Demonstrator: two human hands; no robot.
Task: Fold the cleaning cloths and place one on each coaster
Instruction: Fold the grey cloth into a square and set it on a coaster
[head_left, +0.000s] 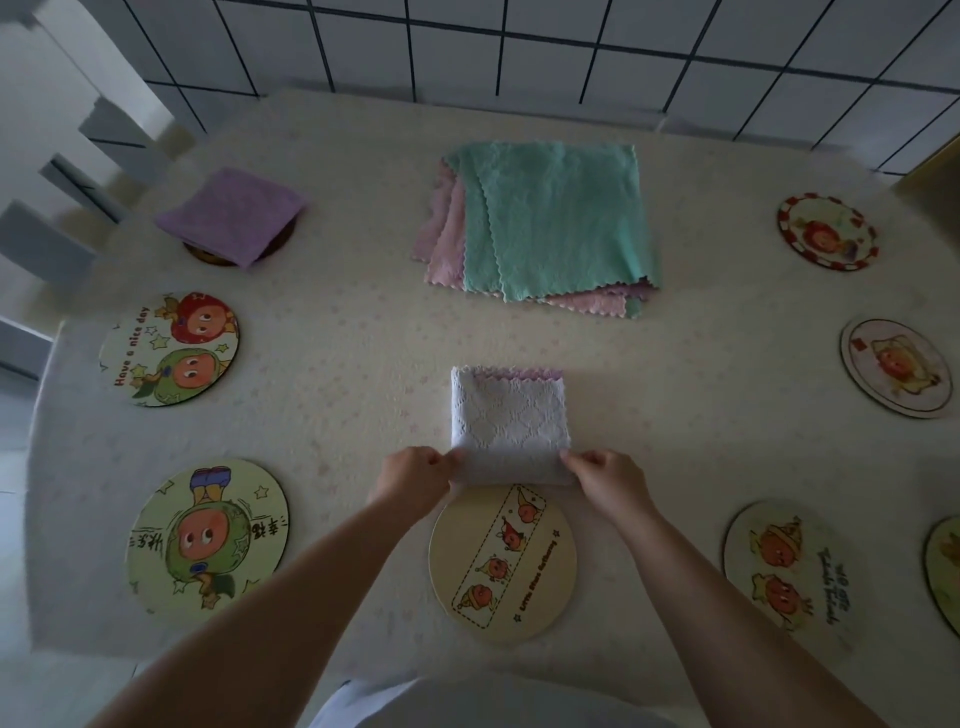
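A folded pale lilac cloth (510, 422) lies on the table in front of me, its near edge overlapping the top of a cream round coaster (503, 564). My left hand (415, 475) pinches its near left corner and my right hand (607, 475) pinches its near right corner. A stack of unfolded green and pink cloths (550, 223) lies at the table's far middle. A folded purple cloth (231, 214) covers a coaster at the far left.
Bare picture coasters ring the table: two on the left (169, 347) (207, 535), two on the right (827, 231) (896, 366), two at near right (789, 564) (945, 571). A tiled wall stands behind the table, chair backs (78, 171) at left.
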